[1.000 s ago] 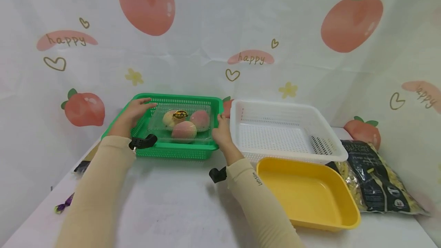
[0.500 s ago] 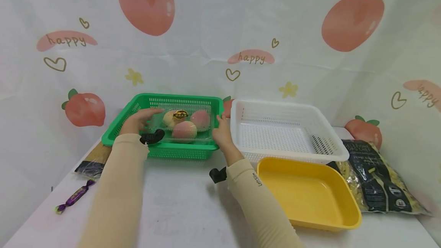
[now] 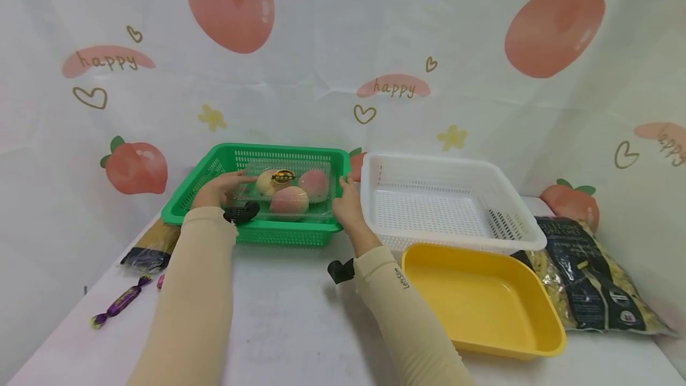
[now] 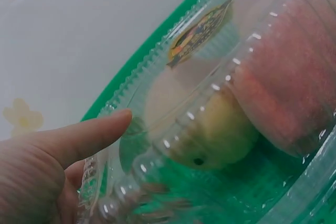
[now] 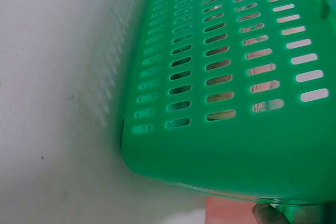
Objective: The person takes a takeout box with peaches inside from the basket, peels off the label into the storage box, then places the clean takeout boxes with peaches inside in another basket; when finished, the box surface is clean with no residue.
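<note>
— Hands first: what are they doing?

— My left hand [image 3: 218, 188] is reaching inside the green basket [image 3: 184, 202] and taking hold of the clear box [image 3: 284, 190] at its left end. In the left wrist view my thumb [image 4: 89, 135] is lying along the ribbed rim of the lid, and my other fingers are showing faintly through the plastic underneath, so I am pinching that edge between them.

— And the right one?

— My right hand [image 3: 347, 206] is pressing against the basket's right wall, with the thumb hooking over the rim. From the right wrist view only a fingertip [image 5: 269, 214] is peeking in beneath the slotted wall [image 5: 231, 66], so I cannot tell how far the other fingers are curling.

— Where is the box sitting?

— It is resting on the floor of the green basket, lid closed, with three peaches [image 3: 289, 200] inside and a round sticker [image 3: 283, 176] on top.

— What is lying around you?

— A white basket [image 3: 455, 237] is standing just beside the green one on the right, with a yellow tray [image 3: 536, 320] in front of it and a bag of pasta [image 3: 589, 273] further right. A purple sweet [image 3: 115, 307] is lying near my left sleeve on the white table [image 3: 289, 326].
</note>
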A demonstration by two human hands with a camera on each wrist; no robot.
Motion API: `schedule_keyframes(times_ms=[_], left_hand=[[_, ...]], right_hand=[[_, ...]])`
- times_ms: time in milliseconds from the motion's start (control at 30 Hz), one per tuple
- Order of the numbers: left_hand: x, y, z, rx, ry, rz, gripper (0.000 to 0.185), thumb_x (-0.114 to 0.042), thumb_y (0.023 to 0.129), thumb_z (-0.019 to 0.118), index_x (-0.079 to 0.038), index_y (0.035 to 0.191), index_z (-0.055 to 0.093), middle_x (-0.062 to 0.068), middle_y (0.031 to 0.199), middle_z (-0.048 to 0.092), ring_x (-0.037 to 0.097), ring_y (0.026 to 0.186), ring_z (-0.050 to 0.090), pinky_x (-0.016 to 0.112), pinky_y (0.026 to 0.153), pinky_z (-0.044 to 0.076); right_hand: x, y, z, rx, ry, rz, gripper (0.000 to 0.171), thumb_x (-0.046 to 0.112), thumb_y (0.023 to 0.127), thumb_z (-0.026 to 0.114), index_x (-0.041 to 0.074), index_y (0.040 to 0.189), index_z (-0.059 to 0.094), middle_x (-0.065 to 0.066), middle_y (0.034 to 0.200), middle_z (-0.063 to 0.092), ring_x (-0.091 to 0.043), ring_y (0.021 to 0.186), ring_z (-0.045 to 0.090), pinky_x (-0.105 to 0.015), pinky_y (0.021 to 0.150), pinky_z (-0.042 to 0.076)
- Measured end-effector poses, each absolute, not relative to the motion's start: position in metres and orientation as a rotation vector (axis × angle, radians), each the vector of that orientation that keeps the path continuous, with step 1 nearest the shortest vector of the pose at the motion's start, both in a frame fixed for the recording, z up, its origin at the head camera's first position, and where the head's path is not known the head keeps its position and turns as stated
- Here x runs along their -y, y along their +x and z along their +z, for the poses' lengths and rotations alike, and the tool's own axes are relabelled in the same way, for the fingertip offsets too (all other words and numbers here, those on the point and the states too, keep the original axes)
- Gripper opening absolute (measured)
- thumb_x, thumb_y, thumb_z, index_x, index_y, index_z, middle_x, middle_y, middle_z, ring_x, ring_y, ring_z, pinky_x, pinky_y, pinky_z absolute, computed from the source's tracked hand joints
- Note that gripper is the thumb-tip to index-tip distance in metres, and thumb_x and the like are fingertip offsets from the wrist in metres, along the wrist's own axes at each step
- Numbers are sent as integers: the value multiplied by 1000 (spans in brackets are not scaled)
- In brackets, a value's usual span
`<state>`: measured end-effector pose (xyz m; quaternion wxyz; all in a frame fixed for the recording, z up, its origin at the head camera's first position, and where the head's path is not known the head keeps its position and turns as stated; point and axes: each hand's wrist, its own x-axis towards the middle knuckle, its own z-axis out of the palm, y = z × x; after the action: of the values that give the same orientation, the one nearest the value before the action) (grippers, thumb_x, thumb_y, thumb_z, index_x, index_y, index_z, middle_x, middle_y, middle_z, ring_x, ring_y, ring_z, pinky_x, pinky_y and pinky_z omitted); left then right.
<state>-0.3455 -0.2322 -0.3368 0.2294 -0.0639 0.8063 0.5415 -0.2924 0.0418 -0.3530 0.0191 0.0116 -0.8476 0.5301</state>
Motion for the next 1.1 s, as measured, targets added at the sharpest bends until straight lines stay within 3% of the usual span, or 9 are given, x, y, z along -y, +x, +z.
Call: schedule_keyframes(times_ms=[200, 567, 767, 833, 900, 967, 1000, 1100], left_hand=[[234, -345, -338, -2179, -145, 1494, 72, -31, 101, 36, -22, 146, -19, 28, 153, 4, 44, 141, 11, 57, 114, 14], [235, -344, -339, -2098, -117, 1596, 72, -26, 102, 35, -22, 145, -23, 26, 154, -6, 40, 143, 3, 51, 116, 14], [236, -344, -338, -2095, -131, 1589, 72, -27, 101, 36, -22, 145, -22, 26, 154, -5, 40, 143, 5, 46, 115, 21], [236, -345, -338, -2092, -144, 1585, 72, -27, 101, 37, -23, 146, -20, 26, 154, -1, 38, 143, 9, 32, 103, 41], [236, -345, -337, -2077, -157, 1594, 71, -28, 101, 37, -24, 146, -18, 26, 154, 1, 36, 143, 12, 18, 75, 50], [235, -345, -337, -2063, -182, 1614, 71, -27, 101, 38, -24, 147, -15, 25, 154, 5, 33, 143, 16, 13, 50, 40], [235, -345, -337, -2054, -194, 1628, 71, -27, 101, 39, -25, 147, -14, 25, 154, 6, 33, 142, 17, 13, 43, 34], [234, -344, -337, -2058, -211, 1650, 71, -26, 100, 40, -24, 148, -12, 24, 153, 10, 31, 142, 21, 14, 45, 34]], right_hand=[[-41, -292, -354, 2630, 47, 1645, 61, -11, 86, 35, -1, 145, 26, -10, 158, 10, -26, 145, 8, -40, 118, 15], [-40, -290, -352, 2634, 45, 1639, 60, -11, 88, 35, -1, 145, 25, -10, 158, 10, -26, 145, 8, -41, 117, 15], [-39, -290, -352, 2637, 40, 1633, 60, -10, 88, 36, -1, 146, 25, -9, 158, 9, -25, 145, 8, -40, 117, 16], [-40, -290, -352, 2641, 34, 1631, 60, -10, 88, 36, 0, 146, 25, -8, 158, 9, -25, 145, 8, -40, 117, 17], [-40, -291, -353, 2643, 30, 1630, 60, -10, 88, 35, 0, 146, 24, -8, 158, 9, -25, 145, 8, -40, 117, 17], [-40, -291, -354, 2647, 30, 1630, 60, -10, 88, 35, 1, 146, 24, -7, 158, 8, -25, 145, 8, -40, 117, 17], [-40, -291, -354, 2648, 28, 1631, 60, -10, 88, 34, 1, 146, 24, -7, 158, 8, -25, 145, 8, -40, 117, 17], [-40, -291, -354, 2651, 27, 1627, 59, -10, 89, 35, 1, 146, 24, -7, 158, 8, -24, 145, 7, -40, 117, 17]])
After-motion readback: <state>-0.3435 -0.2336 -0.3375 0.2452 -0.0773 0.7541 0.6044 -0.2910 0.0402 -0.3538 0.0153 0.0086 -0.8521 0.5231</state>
